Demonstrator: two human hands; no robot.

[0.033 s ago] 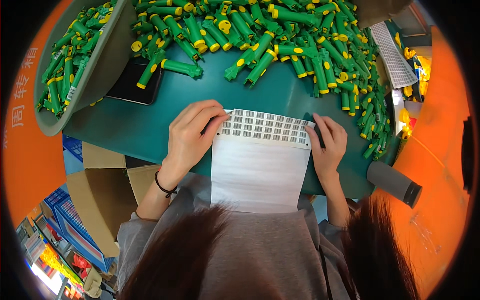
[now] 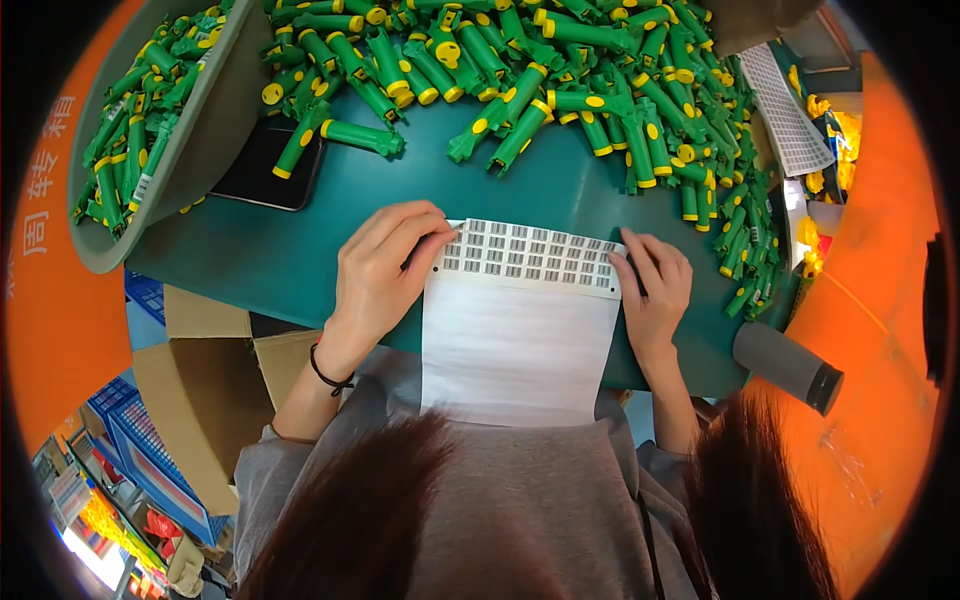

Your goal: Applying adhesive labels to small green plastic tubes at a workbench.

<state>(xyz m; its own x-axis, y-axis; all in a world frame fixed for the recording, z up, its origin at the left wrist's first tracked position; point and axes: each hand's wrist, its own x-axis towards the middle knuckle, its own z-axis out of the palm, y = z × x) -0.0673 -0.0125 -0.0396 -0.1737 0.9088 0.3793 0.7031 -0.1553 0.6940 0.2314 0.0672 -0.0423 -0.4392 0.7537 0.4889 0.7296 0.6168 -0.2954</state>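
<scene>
While the left hand (image 2: 385,270) pinches the top left corner of one label sheet (image 2: 520,330), its fingers pressed together, the right hand (image 2: 650,290) lies flat on the sheet's right edge. Beyond both hands lie dozens of green toy pieces (image 2: 560,90), one dark phone (image 2: 270,165) and one grey basin (image 2: 205,130).

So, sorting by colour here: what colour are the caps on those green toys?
Yellow caps on the green toys, clearest in the head view.

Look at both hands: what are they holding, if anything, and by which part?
Both hold the label sheet at its top. The left hand fingers its upper left corner; the right hand presses its upper right edge onto the table.
</scene>
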